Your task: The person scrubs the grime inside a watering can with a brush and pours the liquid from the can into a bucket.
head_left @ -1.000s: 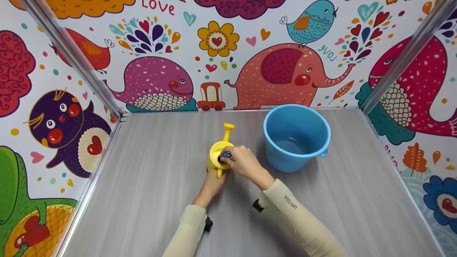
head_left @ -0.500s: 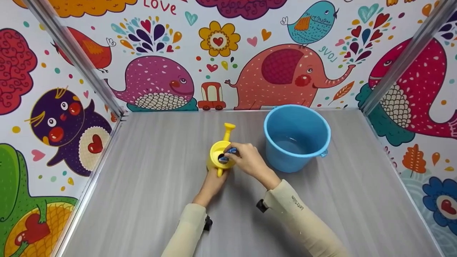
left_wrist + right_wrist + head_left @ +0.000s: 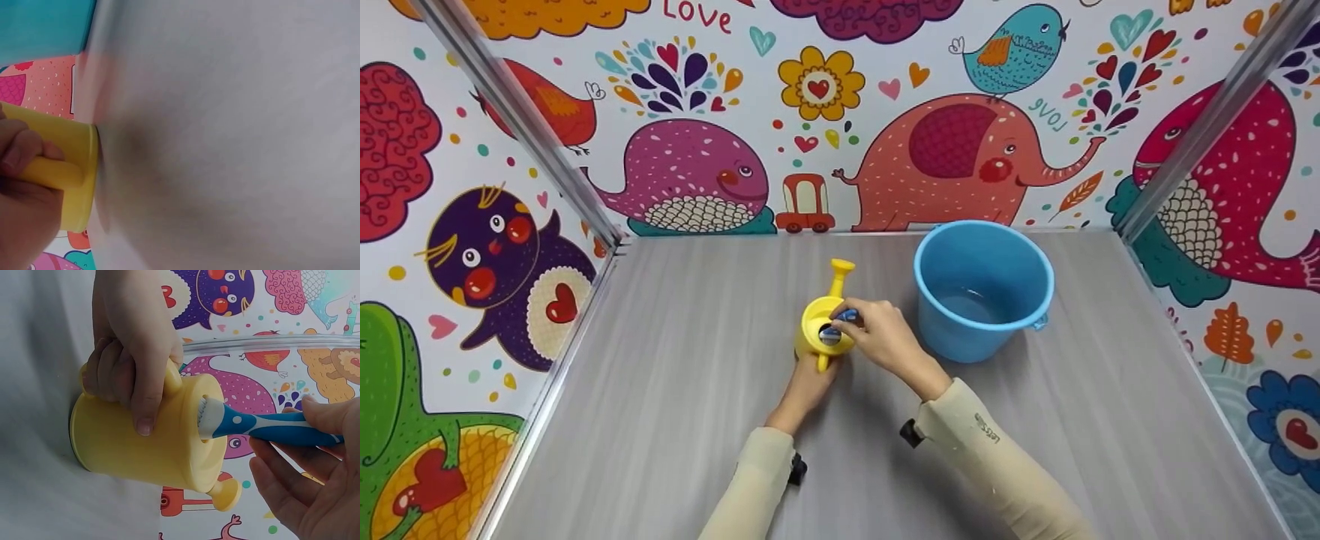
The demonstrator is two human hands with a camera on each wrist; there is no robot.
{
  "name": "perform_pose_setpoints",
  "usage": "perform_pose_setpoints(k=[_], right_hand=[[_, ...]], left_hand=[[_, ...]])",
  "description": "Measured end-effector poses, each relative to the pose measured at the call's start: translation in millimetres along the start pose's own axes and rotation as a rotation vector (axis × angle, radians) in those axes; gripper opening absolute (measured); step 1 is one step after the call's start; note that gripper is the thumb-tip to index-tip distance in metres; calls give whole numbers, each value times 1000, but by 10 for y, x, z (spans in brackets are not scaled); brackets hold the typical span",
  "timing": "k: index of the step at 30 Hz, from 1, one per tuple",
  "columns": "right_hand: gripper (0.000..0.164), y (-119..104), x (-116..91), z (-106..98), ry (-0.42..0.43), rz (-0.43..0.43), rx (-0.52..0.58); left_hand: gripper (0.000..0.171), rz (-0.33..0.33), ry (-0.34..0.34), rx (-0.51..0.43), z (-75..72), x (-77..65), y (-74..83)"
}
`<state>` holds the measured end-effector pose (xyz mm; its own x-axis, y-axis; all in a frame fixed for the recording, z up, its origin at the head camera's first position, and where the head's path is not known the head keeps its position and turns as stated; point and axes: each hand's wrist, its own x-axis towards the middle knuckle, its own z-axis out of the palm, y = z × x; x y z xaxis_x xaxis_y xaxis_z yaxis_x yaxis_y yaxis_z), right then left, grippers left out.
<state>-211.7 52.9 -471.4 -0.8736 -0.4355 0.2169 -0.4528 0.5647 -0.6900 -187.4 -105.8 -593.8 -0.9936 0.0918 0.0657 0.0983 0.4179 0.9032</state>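
A yellow watering can [image 3: 811, 313] stands upright on the grey table, its spout pointing to the back wall. My left hand [image 3: 812, 369] grips the can's handle; in the left wrist view the fingers [image 3: 22, 147] wrap round that yellow handle. Over the can's top, my right hand [image 3: 881, 334] pinches a blue and white brush [image 3: 284, 429] by its grip between thumb and fingers. The white bristle head [image 3: 209, 417] points down and sits right at the round opening in the can's top, partly inside the rim.
A blue bucket [image 3: 984, 341] stands upright to the right of the can, near the back edge; its visible inside holds nothing. Printed cartoon walls [image 3: 697, 172] with metal corner posts [image 3: 1181, 124] enclose the table [image 3: 682, 360] at the back and both sides.
Between one second and half a second ago, my right hand lifted slightly and shifted right, bringing more of the brush out of the opening. Since then, little has moved. The left hand keeps its grip.
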Motion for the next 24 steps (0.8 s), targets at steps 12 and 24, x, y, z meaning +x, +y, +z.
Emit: perform_pose_setpoints(k=[12, 24], right_hand=[[18, 48, -9, 55, -26, 26, 3], [22, 70, -53, 138, -169, 40, -39]], left_hand=[[28, -59, 4, 7, 14, -1, 3], [34, -52, 2, -8, 9, -2, 0]])
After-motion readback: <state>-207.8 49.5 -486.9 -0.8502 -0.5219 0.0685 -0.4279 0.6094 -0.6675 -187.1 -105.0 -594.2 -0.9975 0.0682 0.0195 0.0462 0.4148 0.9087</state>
